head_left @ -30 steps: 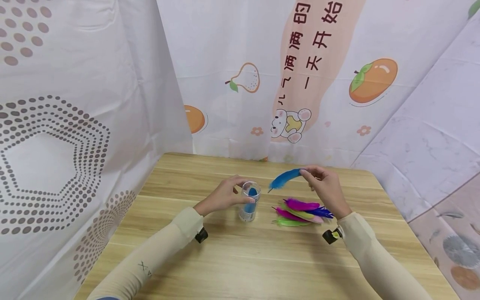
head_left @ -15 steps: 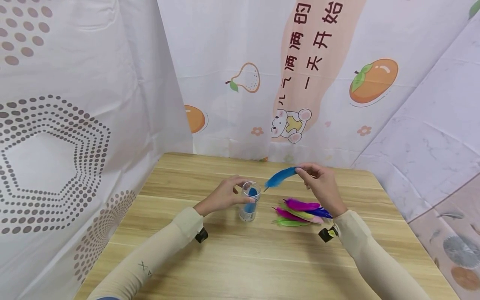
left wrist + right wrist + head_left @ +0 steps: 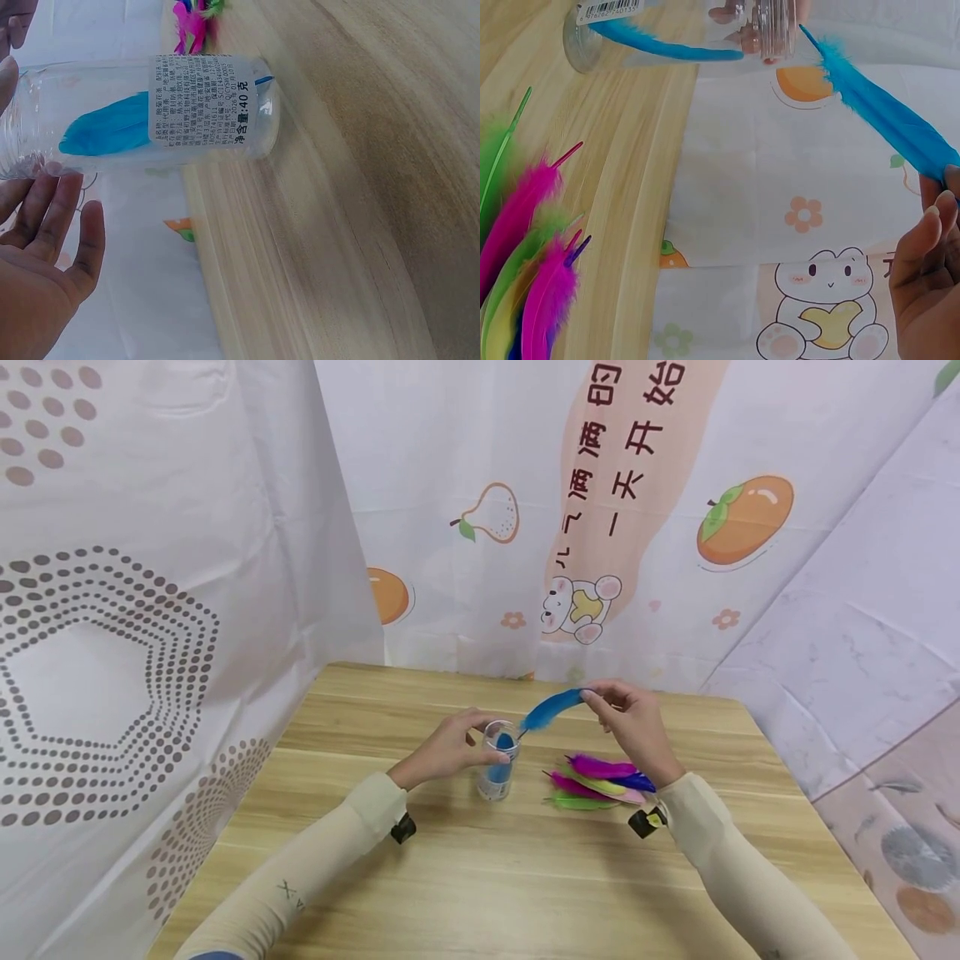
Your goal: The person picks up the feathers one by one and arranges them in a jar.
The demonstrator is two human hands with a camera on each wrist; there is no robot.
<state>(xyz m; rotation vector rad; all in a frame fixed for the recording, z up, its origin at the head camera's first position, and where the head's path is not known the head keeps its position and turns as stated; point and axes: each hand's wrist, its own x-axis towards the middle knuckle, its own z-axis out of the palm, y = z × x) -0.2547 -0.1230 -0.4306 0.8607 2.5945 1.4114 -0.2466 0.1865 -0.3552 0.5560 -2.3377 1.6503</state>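
A clear jar with a printed label stands upright on the table, a blue feather inside it. My left hand grips the jar near its top, thumb in front and fingers behind. Between thumb and fingertips, my right hand pinches a second blue feather by its tip end. That feather slants down to the left, its bare quill right at the jar's rim. In the right wrist view the quill end of the held feather points at the jar's mouth.
A small pile of feathers in magenta, green, yellow, pink and dark blue lies on the wooden table, right of the jar and below my right hand. Printed curtains hang behind the table and along its sides.
My right hand has moved left, bringing the blue feather from right of the jar to its rim. The left hand and the jar have stayed in place.
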